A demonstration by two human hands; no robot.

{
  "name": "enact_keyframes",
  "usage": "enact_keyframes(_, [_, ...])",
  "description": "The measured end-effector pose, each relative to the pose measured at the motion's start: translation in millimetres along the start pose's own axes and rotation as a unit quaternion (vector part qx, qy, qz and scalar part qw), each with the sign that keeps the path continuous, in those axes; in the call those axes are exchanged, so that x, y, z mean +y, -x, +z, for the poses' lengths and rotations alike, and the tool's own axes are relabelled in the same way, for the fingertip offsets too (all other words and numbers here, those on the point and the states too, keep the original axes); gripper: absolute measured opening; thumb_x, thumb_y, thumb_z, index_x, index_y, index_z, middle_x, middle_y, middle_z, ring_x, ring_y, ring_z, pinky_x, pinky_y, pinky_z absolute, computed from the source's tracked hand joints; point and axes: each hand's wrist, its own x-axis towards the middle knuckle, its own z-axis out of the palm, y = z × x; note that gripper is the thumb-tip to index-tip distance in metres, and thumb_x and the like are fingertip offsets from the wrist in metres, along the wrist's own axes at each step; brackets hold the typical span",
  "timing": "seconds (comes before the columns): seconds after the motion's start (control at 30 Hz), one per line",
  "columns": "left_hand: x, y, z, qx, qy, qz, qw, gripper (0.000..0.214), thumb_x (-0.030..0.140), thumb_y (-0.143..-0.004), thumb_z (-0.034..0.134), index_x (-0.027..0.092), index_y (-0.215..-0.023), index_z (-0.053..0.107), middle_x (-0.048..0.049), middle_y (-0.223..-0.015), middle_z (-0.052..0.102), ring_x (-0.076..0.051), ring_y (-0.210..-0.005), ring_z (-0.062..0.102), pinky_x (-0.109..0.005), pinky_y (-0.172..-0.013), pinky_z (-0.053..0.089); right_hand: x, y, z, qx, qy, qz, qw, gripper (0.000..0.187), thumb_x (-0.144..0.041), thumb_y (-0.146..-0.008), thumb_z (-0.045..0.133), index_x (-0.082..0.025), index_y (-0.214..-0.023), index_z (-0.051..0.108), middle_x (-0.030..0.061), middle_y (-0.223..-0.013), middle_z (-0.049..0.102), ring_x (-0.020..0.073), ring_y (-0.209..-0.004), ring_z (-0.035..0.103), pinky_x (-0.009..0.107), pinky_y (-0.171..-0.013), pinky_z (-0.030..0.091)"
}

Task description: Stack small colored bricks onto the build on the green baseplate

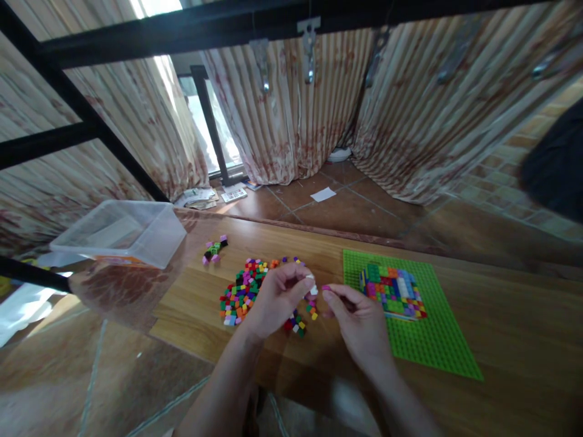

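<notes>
Between the thumb and forefinger of the left hand (279,298), drawn together, pinch the small white bricks (314,291) lightly (joined or separate, hard to tell), and just across the gap to the right, hold the magenta brick (325,287) by its edges in the equally narrow pinch of the right hand (362,320), level and untwisted. Work low over the loose bricks (312,309) below and between both hands, clear of the brick pile (240,292) just left of the left hand. Beside the right hand, on its right, avoid knocking the multicoloured brick block (394,289) on the green baseplate (449,337).
</notes>
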Motion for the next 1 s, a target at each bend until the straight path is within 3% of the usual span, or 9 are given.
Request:
enact_keyframes(0.13, [5,-1,-5.2,0.045,0.049,0.009,0.998,0.019,0.032,-0.079,0.071,0.014,-0.082,0.066,0.0005,-0.068,0.065,-0.010,-0.063,0.059,-0.022,-0.064,0.048,6,0,0,0.009,0.247,-0.117,0.962,0.020,-0.028,-0.089,0.054,-0.019,-0.085,0.071,0.0054,-0.081,0.068,0.0189,-0.074,0.063,0.033,-0.072,0.048])
enact_keyframes(0.27, [4,0,-1.7,0.025,0.073,0.003,0.997,0.024,0.030,-0.079,0.071,0.016,-0.099,0.068,0.0001,-0.072,0.068,-0.010,-0.064,0.061,-0.021,-0.063,0.049,10,2,4,-0.034,0.356,-0.153,0.921,0.019,-0.016,-0.089,0.051,-0.018,-0.082,0.069,0.0063,-0.081,0.065,0.0199,-0.077,0.061,0.033,-0.073,0.046])
enact_keyframes(0.37, [1,-1,3.8,0.007,0.075,0.009,0.997,0.022,0.029,-0.080,0.070,0.015,-0.098,0.069,-0.0013,-0.075,0.070,-0.011,-0.067,0.063,-0.022,-0.067,0.050,8,3,5,-0.061,0.349,-0.167,0.920,0.018,-0.015,-0.090,0.050,-0.018,-0.087,0.068,0.0053,-0.082,0.065,0.0187,-0.076,0.061,0.030,-0.070,0.046])
enact_keyframes(0.47, [0,-3,7.9,0.007,0.077,0.010,0.997,0.021,0.028,-0.080,0.070,0.016,-0.097,0.069,-0.0025,-0.080,0.072,-0.011,-0.069,0.065,-0.022,-0.068,0.052,-1,6,1,-0.047,0.293,-0.187,0.936,0.019,-0.016,-0.093,0.048,-0.018,-0.092,0.068,0.0035,-0.081,0.067,0.0160,-0.073,0.062,0.028,-0.068,0.046])
enact_keyframes(0.6, [-2,-5,12.2,0.038,0.063,0.021,0.997,0.019,0.025,-0.079,0.072,0.017,-0.096,0.071,-0.0024,-0.081,0.073,-0.011,-0.069,0.066,-0.020,-0.066,0.053,-19,11,-8,0.043,0.219,-0.216,0.951,0.016,-0.020,-0.093,0.052,-0.020,-0.089,0.067,0.0013,-0.082,0.068,0.0133,-0.073,0.064,0.024,-0.068,0.047])
enact_keyframes(0.7, [-4,-5,18.7,0.052,0.044,0.034,0.997,0.016,0.023,-0.078,0.073,0.019,-0.093,0.073,-0.0014,-0.080,0.074,-0.010,-0.068,0.066,-0.019,-0.065,0.053,-30,13,-16,0.115,0.196,-0.223,0.948,0.012,-0.023,-0.091,0.057,-0.020,-0.099,0.066,0.0019,-0.089,0.069,0.0130,-0.075,0.064,0.024,-0.069,0.049])
enact_keyframes(0.8, [-7,-6,29.9,0.043,0.029,0.040,0.998,0.013,0.023,-0.076,0.074,0.020,-0.089,0.075,-0.0014,-0.078,0.074,-0.011,-0.071,0.067,-0.018,-0.066,0.053,-33,14,-20,0.099,0.204,-0.232,0.946,0.018,-0.022,-0.090,0.059,-0.021,-0.107,0.065,0.0025,-0.096,0.070,0.0136,-0.081,0.064,0.025,-0.074,0.051])
enact_keyframes(0.9, [-8,-7,42.9,0.035,0.033,0.046,0.998,0.012,0.023,-0.076,0.074,0.020,-0.088,0.076,-0.0016,-0.078,0.075,-0.013,-0.074,0.068,-0.020,-0.071,0.054,-33,14,-25,0.078,0.200,-0.240,0.947,0.016,-0.020,-0.091,0.056,-0.023,-0.102,0.068,0.0012,-0.093,0.072,0.0136,-0.084,0.066,0.025,-0.077,0.051])
enact_keyframes(1.0, [-9,-9,53.8,0.041,0.035,0.044,0.998,0.019,0.024,-0.075,0.075,0.021,-0.094,0.075,-0.0020,-0.082,0.075,-0.012,-0.074,0.068,-0.022,-0.071,0.055,-35,12,-40,0.104,0.186,-0.234,0.949,0.018,-0.021,-0.092,0.055,-0.025,-0.102,0.069,0.0015,-0.094,0.072,0.0143,-0.085,0.067,0.026,-0.078,0.052])
